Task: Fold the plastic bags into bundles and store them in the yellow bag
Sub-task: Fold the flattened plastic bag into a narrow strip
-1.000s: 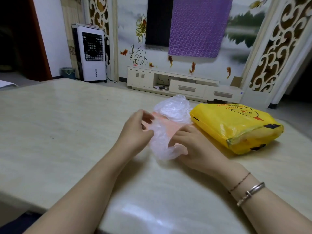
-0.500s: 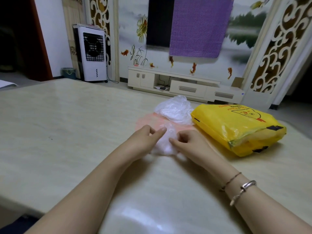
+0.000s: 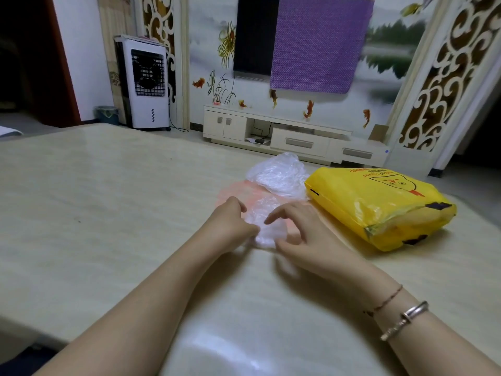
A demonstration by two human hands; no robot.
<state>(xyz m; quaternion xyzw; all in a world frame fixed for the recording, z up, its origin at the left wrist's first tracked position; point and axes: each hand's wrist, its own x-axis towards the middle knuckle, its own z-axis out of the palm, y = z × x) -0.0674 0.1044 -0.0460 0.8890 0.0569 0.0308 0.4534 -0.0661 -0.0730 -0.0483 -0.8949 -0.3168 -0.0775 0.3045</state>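
A crumpled clear plastic bag [image 3: 264, 223] lies on the table between my hands. My left hand [image 3: 230, 219] grips its left edge with curled fingers. My right hand [image 3: 296, 229] pinches its right side between thumb and forefinger. Under and behind it lies a flat pink plastic bag [image 3: 234, 189]. Another clear plastic bag [image 3: 279, 175] sits bunched on the pink one's far end. The yellow bag [image 3: 379, 204], bulging and printed with a red drawing, lies to the right, its opening toward me.
The pale marble-look table [image 3: 108, 213] stretches wide to the left and toward me. Beyond its far edge stand a white TV cabinet [image 3: 292, 137] and a white air cooler [image 3: 145, 82] on the floor.
The clear bag has gone from a raised loose strip to a smaller bundle pressed low on the table. Both hands have closed in around it, nearer to me.
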